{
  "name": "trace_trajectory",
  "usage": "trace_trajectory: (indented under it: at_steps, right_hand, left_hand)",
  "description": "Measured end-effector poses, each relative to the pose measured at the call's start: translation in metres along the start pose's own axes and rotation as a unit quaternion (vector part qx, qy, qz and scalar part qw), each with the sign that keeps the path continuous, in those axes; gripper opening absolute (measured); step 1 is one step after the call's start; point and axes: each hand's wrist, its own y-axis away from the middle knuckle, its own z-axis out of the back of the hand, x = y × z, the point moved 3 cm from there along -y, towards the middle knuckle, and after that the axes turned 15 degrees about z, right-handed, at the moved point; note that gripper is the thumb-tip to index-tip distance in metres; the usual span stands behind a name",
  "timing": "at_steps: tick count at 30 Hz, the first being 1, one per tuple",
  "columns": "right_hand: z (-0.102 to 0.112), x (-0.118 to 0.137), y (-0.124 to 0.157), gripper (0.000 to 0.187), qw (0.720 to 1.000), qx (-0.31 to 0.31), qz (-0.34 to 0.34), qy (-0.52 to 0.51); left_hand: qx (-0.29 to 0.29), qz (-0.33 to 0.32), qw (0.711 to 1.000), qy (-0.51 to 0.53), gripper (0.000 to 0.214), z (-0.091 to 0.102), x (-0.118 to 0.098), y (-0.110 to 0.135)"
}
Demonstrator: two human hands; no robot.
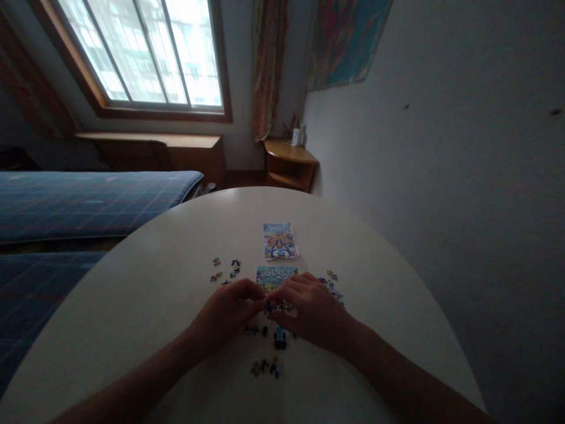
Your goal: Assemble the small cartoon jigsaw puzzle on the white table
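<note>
My left hand (232, 307) and my right hand (305, 307) meet at the middle of a round white table (168, 294), fingertips pinched together over small jigsaw pieces at the lower edge of a partly built blue puzzle (276, 277). What each pinch holds is too small to name. A printed picture card (279, 240) lies just beyond the puzzle. Loose pieces are scattered to the left (225, 272), to the right (333, 285) and near me (267, 366).
A bed with a blue checked cover (79, 203) runs along the left. A wooden bench (150, 147) sits under the window, and a small corner shelf (289, 162) stands by the white wall on the right.
</note>
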Motion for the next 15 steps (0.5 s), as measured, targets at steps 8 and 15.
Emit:
trace_trajectory:
  at_steps: [8, 15]
  right_hand:
    - [0.003, -0.0032, 0.0009, 0.016, 0.999, -0.036, 0.007, -0.006]
    - [0.0027, -0.0028, -0.0011, 0.014, 1.0, -0.025, 0.008, -0.003]
  left_hand:
    - [0.001, -0.025, 1.0, 0.011, 0.017, 0.0058, -0.0001, -0.0002]
    - [-0.002, -0.036, 0.999, 0.017, 0.015, 0.0057, -0.0013, 0.0028]
